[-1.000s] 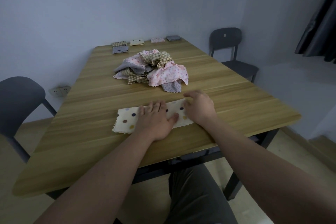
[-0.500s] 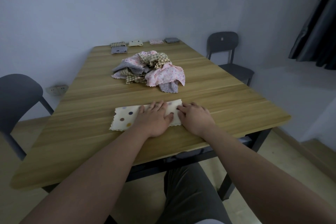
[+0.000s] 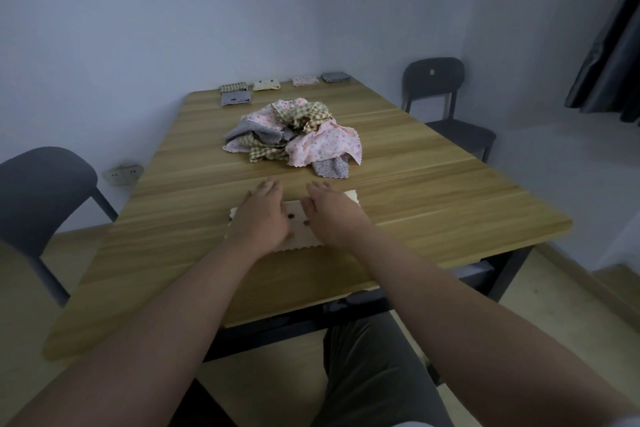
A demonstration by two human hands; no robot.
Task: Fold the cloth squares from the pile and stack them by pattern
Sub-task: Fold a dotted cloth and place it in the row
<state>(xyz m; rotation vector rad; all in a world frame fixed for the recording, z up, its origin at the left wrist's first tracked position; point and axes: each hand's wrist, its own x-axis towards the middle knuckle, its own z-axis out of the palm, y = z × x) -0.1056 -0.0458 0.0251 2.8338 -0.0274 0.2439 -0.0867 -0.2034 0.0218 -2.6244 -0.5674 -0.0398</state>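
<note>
1. The wooden desk [image 3: 433, 204] shows bare board along its left and right edges and at both near corners.
2. Two grey chairs stand by it, one [image 3: 41, 184] at the left edge and one [image 3: 436, 80] at the right.
3. One loose pile [image 3: 294, 135] of pink, checked and grey squares lies mid-desk.
4. The left hand [image 3: 261, 215] and right hand [image 3: 329, 215] lie side by side, palms down and fingers straight, pressing flat.
5. One cream dotted cloth [image 3: 298, 229] lies under them, by the near edge.
6. Five folded stacks [image 3: 266, 84] line the far edge.

Light: dim, bluish, even
Shadows: soft, darkest beneath the table [image 3: 433, 198]
Edges: wide-angle stretch, darker corners
Sharpness: slightly soft, grainy
</note>
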